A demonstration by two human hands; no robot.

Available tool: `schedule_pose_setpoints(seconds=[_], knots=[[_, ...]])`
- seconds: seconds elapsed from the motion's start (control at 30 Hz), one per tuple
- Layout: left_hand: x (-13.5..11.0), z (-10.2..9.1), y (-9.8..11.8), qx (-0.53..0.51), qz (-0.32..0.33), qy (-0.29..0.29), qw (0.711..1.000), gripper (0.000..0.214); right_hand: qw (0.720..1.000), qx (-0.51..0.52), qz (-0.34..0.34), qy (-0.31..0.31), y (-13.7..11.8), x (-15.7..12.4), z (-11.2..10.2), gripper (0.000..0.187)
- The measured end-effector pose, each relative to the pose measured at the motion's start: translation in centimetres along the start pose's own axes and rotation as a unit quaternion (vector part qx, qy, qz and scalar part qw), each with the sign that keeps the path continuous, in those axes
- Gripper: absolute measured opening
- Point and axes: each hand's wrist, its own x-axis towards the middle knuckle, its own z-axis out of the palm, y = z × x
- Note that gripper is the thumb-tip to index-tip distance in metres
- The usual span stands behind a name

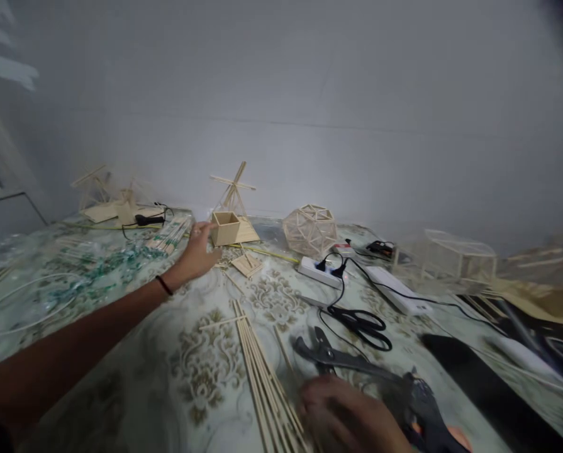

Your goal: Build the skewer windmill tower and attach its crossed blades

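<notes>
My left hand, with a dark band at the wrist, reaches to the back of the table. Its fingers are stretched out at the left side of a small open-topped wooden box and seem to touch it. Behind the box stands a stick model with crossed blades; a small wooden square lies in front. Motion smears my right hand, low in the view beside a bundle of thin wooden sticks. Near it is a dark hand cutter; whether my fingers hold anything is unclear.
Black-handled scissors lie right of centre, below a white power strip with plugs and cables. A round stick frame and a boxy one stand behind. Plastic-wrapped stick packs and crumpled wrapping cover the left.
</notes>
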Motion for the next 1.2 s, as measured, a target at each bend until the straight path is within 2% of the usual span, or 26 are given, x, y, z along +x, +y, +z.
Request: schedule_pose_setpoints(seconds=[0.1, 0.2, 0.3, 0.37, 0.43, 0.5, 0.53, 0.6, 0.67, 0.77, 0.87, 0.97, 1.03, 1.07, 1.13, 1.2], knots=[[-6.1, -1.6, 3.3, 0.032, 0.022, -0.104, 0.994, 0.039, 1.0, -0.002, -0.014, -0.003, -2.7, 0.1, 0.1, 0.027], [-11.4, -3.6, 5.4, 0.056, 0.029, -0.163, 0.985, 0.028, 0.999, 0.01, -0.037, -0.025, -5.4, 0.6, 0.1, 0.022], [-15.0, -5.6, 6.4, 0.08, 0.048, -0.218, 0.972, 0.02, 0.996, -0.001, -0.088, -0.029, -7.7, 1.5, 0.2, 0.019], [-16.8, -6.2, 6.8, 0.066, 0.036, -0.25, 0.965, 0.022, 0.993, 0.0, -0.113, -0.019, -9.0, 2.1, 0.8, 0.016], [-18.1, -6.2, 7.1, 0.02, -0.012, -0.295, 0.955, 0.035, 0.992, 0.015, -0.129, -0.013, -9.9, 2.6, 2.0, 0.011], [-19.3, -5.5, 7.4, -0.062, -0.094, -0.352, 0.929, 0.054, 0.99, 0.022, -0.143, -0.008, -10.4, 3.1, 3.8, 0.006], [-19.8, -5.0, 7.4, -0.104, -0.136, -0.372, 0.912, 0.055, 0.988, 0.017, -0.15, -0.003, -10.4, 3.3, 4.8, 0.005], [-20.8, -4.4, 7.2, -0.153, -0.19, -0.393, 0.887, 0.035, 0.987, -0.004, -0.16, 0.008, -10.3, 3.6, 6.7, 0.008], [-21.3, -4.4, 6.7, -0.161, -0.212, -0.4, 0.877, 0.017, 0.985, -0.025, -0.168, 0.009, -10.0, 3.7, 8.2, 0.01], [-21.3, -5.5, 5.6, -0.16, -0.224, -0.399, 0.875, 0.019, 0.98, -0.044, -0.194, -0.001, -9.7, 3.3, 9.4, 0.01], [-20.6, -7.1, 4.6, -0.144, -0.226, -0.375, 0.887, 0.02, 0.98, -0.069, -0.18, -0.044, -9.8, 2.7, 9.8, 0.013], [-20.2, -8.3, 3.9, -0.091, -0.201, -0.344, 0.913, 0.021, 0.973, -0.087, -0.174, -0.122, -10.0, 2.4, 9.1, 0.033], [-20.2, -8.8, 3.5, -0.03, -0.144, -0.341, 0.929, 0.021, 0.973, -0.093, -0.176, -0.116, -9.7, 2.3, 7.4, 0.036], [-20.2, -9.1, 3.3, 0.004, -0.105, -0.341, 0.934, 0.021, 0.977, -0.102, -0.165, -0.086, -9.3, 2.2, 6.1, 0.033], [-20.4, -9.3, 2.9, 0.063, -0.02, -0.341, 0.938, 0.024, 0.983, -0.147, -0.108, 0.031, -8.0, 1.6, 2.5, 0.026], [-20.6, -9.4, 2.7, 0.098, 0.041, -0.337, 0.936, 0.028, 0.969, -0.206, 0.007, 0.139, -5.7, 0.4, -2.1, 0.033]])
